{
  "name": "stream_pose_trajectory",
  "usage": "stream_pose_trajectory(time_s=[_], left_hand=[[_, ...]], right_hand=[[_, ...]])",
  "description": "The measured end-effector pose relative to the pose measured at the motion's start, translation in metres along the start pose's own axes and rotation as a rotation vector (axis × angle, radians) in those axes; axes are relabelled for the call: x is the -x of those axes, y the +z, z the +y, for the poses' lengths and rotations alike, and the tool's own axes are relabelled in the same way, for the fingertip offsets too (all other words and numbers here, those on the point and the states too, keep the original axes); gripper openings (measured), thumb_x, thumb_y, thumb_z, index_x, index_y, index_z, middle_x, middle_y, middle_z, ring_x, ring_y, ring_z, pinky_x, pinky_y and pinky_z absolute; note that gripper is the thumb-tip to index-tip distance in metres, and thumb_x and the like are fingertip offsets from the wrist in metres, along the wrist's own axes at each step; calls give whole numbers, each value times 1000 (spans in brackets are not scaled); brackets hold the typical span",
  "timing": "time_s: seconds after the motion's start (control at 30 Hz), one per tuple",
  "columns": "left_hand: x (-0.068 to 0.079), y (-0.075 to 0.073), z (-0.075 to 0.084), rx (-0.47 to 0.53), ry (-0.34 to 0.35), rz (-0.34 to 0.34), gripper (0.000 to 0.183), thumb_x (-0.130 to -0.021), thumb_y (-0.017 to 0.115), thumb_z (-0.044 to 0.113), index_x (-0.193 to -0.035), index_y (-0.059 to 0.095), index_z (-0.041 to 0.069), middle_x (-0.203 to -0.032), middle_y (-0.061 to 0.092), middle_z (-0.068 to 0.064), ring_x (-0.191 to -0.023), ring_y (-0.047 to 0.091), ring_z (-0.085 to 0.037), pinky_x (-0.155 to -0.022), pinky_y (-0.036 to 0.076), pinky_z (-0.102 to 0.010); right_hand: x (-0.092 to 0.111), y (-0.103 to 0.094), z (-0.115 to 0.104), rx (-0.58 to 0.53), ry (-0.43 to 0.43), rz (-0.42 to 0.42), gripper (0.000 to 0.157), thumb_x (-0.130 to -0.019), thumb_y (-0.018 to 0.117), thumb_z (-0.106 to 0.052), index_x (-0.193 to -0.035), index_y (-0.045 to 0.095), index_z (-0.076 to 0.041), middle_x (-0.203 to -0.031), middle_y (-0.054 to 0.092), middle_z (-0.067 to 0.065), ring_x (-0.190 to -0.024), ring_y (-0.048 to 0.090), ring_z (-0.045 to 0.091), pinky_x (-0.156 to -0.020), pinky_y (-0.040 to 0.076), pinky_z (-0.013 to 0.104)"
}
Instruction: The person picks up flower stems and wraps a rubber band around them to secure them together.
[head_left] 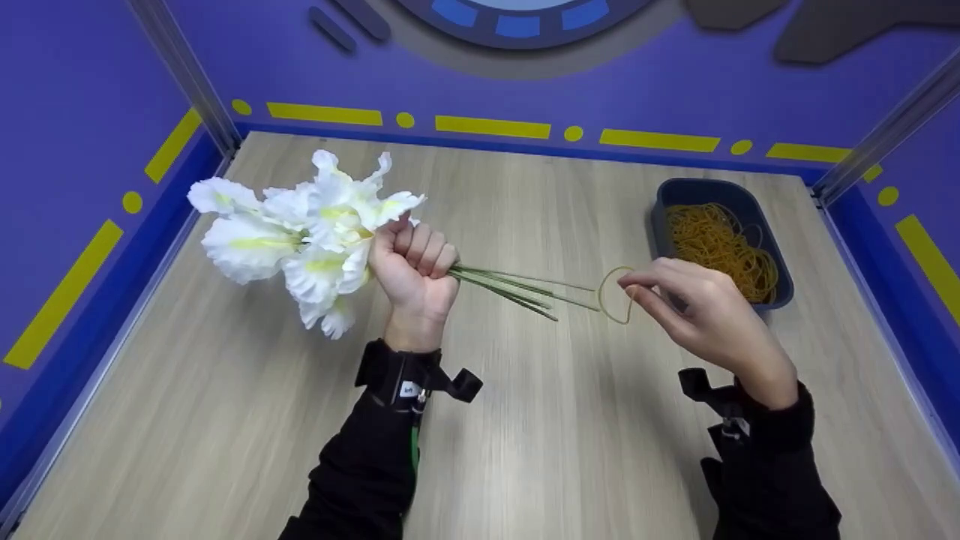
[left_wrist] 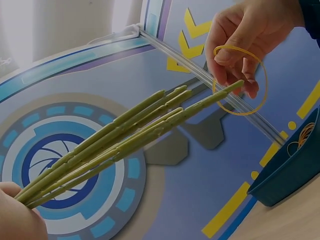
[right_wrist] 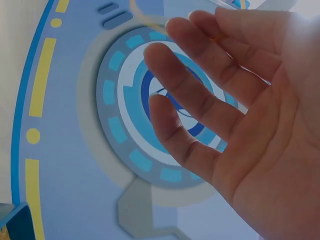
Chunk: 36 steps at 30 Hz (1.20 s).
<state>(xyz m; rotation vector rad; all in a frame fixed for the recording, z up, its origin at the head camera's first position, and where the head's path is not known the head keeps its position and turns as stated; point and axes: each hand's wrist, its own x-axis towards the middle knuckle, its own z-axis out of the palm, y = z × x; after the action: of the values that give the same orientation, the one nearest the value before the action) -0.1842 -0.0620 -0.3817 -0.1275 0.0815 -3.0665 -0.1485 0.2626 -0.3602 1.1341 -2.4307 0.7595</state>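
My left hand (head_left: pixel 416 262) grips a bunch of white artificial irises (head_left: pixel 300 232) by their stems, just below the blooms. The blooms point left in the head view, and the bare green stems (left_wrist: pixel 115 142) stick out to the right with uneven ends. Between thumb and fingertips, my right hand (head_left: pixel 690 304) pinches a thin yellow rubber band (head_left: pixel 616 296), which hangs as an open loop at the stem tips. In the left wrist view one stem's tip overlaps the loop; whether it passes through, I cannot tell. The right wrist view shows the right hand (right_wrist: pixel 215 100) with its other fingers loosely bent.
A dark rectangular tub (head_left: pixel 784 289) full of yellow rubber bands (head_left: pixel 720 247) stands at the back right, just behind the right hand. Blue-purple panels (head_left: pixel 495 97) with yellow markings wall the wooden table (head_left: pixel 525 435) at the back and sides.
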Motion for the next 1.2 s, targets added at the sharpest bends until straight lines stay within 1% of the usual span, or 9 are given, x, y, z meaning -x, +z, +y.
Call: stream_pose_trajectory(time_s=[0.07,0.13,0.37,0.5,0.7,0.83,1.0,1.13,1.2], left_hand=[[0,0,-1,0,-4,-1,40,-97,33,13,-59,22,18,-52,16,8,-45,10,-4,-41,9,-17],[1,0,-2,-3,-5,3,41,-97,33,13,-58,23,17,-52,16,8,-45,10,-4,-41,9,-17],[2,-1,-8,-27,-16,18,44,-100,30,15,-56,28,17,-51,16,8,-44,10,-4,-41,9,-17],[4,-2,-13,-49,-35,24,42,-99,31,14,-57,25,18,-50,16,8,-44,10,-4,-40,9,-17],[7,-4,-22,-95,-65,21,39,-97,31,13,-60,20,18,-51,15,9,-43,10,-3,-40,8,-17],[9,-6,-28,-147,-73,28,39,-98,26,12,-61,17,19,-50,15,9,-43,10,-3,-40,9,-17],[11,-8,-33,-179,-94,43,40,-99,25,13,-61,16,19,-50,16,10,-42,11,-3,-39,9,-16],[13,-10,-38,-182,-105,52,39,-98,27,13,-61,17,19,-49,17,10,-42,11,-3,-39,9,-16],[14,-10,-39,-187,-106,52,39,-97,28,13,-61,17,19,-49,17,10,-42,11,-3,-40,9,-16]], right_hand=[[-1,3,-2,6,-24,17,26,-91,72,-1,-113,73,-15,-98,71,-4,-73,54,5,-64,40,21],[-1,5,-4,9,-36,26,26,-90,73,-1,-111,74,-15,-96,70,-6,-72,53,5,-63,40,22],[-4,12,-8,19,-55,31,23,-89,74,-1,-108,75,-14,-95,70,-8,-75,59,5,-64,42,21],[-7,16,-9,16,-59,36,20,-90,74,-3,-106,75,-15,-94,71,-7,-76,61,5,-64,43,21],[-8,20,-12,0,-61,27,20,-92,73,-6,-107,75,-18,-96,71,-8,-79,61,4,-65,42,20],[-10,23,-14,2,-71,24,17,-91,74,-7,-104,75,-17,-93,70,-10,-77,61,4,-65,41,21],[-11,27,-16,13,-96,26,6,-95,71,-16,-100,76,-17,-89,70,-10,-76,62,4,-65,45,22],[-12,29,-16,4,-100,28,9,-96,71,-23,-97,77,-17,-88,71,-9,-75,63,5,-64,46,22],[-12,30,-17,-2,-97,29,7,-94,73,-22,-96,77,-17,-88,71,-10,-74,62,4,-63,46,21]])
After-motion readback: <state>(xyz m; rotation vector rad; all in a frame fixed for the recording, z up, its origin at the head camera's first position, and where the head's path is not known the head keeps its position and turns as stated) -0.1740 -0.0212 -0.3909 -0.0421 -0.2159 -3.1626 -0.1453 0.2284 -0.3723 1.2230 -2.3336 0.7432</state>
